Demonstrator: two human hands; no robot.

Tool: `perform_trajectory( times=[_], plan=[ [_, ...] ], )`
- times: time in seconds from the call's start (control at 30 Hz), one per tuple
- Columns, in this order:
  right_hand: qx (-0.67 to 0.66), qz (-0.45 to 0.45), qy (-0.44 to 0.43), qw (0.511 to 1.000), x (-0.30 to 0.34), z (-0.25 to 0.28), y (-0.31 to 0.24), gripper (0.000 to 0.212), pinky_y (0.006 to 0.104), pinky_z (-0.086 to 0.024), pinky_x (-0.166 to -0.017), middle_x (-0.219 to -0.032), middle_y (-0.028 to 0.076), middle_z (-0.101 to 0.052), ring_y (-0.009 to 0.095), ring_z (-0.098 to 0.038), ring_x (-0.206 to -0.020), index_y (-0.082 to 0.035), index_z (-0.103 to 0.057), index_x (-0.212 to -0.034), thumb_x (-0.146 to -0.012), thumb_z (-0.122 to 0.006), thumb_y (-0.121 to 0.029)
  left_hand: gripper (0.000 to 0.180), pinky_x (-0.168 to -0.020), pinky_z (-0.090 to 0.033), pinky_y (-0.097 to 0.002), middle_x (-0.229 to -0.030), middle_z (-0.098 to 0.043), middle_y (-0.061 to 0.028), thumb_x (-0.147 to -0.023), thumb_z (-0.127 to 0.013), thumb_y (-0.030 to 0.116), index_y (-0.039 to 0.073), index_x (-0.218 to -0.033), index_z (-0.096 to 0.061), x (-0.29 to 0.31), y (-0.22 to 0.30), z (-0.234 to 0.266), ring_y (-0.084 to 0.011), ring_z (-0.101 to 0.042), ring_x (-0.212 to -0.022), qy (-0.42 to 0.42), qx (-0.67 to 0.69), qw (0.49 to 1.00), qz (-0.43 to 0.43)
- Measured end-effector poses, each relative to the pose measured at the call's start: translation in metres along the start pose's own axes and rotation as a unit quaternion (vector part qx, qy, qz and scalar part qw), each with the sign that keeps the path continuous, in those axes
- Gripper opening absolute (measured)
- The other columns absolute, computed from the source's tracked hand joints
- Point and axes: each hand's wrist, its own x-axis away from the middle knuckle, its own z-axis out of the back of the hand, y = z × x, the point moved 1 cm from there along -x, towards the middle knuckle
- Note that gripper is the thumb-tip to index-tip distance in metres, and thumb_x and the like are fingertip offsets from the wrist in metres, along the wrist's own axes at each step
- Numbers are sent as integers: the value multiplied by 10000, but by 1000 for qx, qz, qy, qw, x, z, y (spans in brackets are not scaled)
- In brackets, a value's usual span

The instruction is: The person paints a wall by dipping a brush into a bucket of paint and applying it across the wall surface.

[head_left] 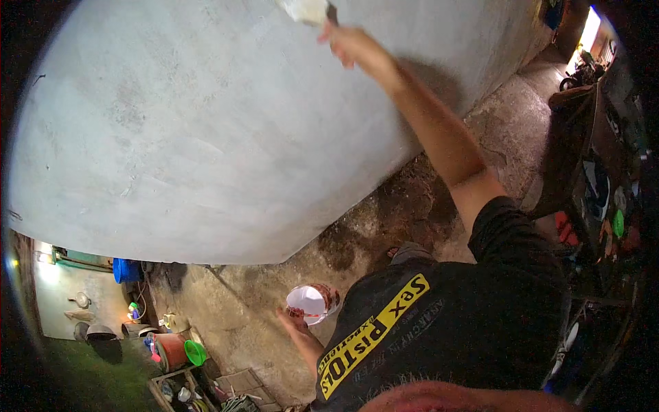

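Note:
My right arm is stretched up and away to a large pale wall (206, 137). My right hand (353, 49) is closed around the handle of a wide paintbrush (305, 9), whose white head lies at or close to the wall surface and is partly cut off by the top edge. Low down near my body, my left hand (298, 328) grips the rim of a small white bucket (317, 299) with reddish-brown marks on its outside. The inside of the bucket looks white; how much paint it holds, I cannot tell.
A stained concrete floor (233, 309) runs along the foot of the wall. At the lower left stand a red-brown bucket (170, 349), a green basin (195, 353) and a wooden crate (165, 393). Dark covered clutter (573, 137) lines the right side, with a motorbike (583, 72) beyond.

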Motion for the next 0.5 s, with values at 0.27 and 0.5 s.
perform_trajectory(
  times=[0.27,0.5],
  plan=[
    [-43,-382,0,923,104,-6,110,335,226,-291,-377,-554,-42,-402,68,-351,-415,-29,-568,-884,-922,-442,-337,641,-820,-430,-401,-1233,-473,-140,-862,-372,558,82,-1290,-415,-38,-17,36,-259,-493,-1049,-51,47,997,-40],
    [-42,-177,42,982,48,16,34,353,219,-308,-400,-610,-40,-426,53,-359,-464,-1,-578,-977,-914,-485,-335,459,-578,-409,-273,-751,-522,-15,-861,-413,546,102,-905,-522,-19,-13,23,-143,-483,-658,-47,79,996,-15]
  ],
)
